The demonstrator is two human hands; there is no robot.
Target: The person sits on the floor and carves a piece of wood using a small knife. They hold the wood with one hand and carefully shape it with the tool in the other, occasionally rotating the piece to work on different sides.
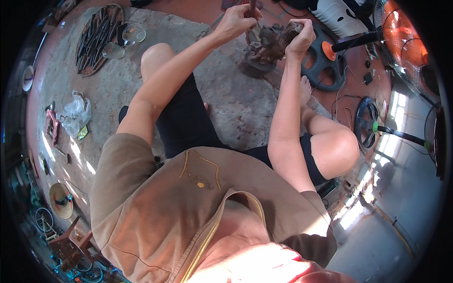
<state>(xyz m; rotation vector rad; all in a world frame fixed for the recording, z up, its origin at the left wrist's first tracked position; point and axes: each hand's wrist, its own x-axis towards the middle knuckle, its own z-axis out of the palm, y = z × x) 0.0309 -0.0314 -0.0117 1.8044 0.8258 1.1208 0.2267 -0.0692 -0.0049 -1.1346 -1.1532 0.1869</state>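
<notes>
"How are the hands set?"
"The left hand (234, 22) is wrapped round a brown tool handle (252, 8); the right hand (302, 40) grasps the upper right of the dark carving (268, 45), at the far middle, its rounded base seemingly on the grey slab (236, 101)."

"Working it well?"
"I'd brace that base, take short, light strokes and aim away from the right fingers. I can't make out whether the tip touches."

"Containers?"
"Far left, a round woven tray (87, 73) holds many dark, slender sticks, probably tools. Just right of it are two clear cups (134, 34), contents uncertain. Nearer left lies a crumpled plastic bag (77, 114), contents unclear."
</notes>
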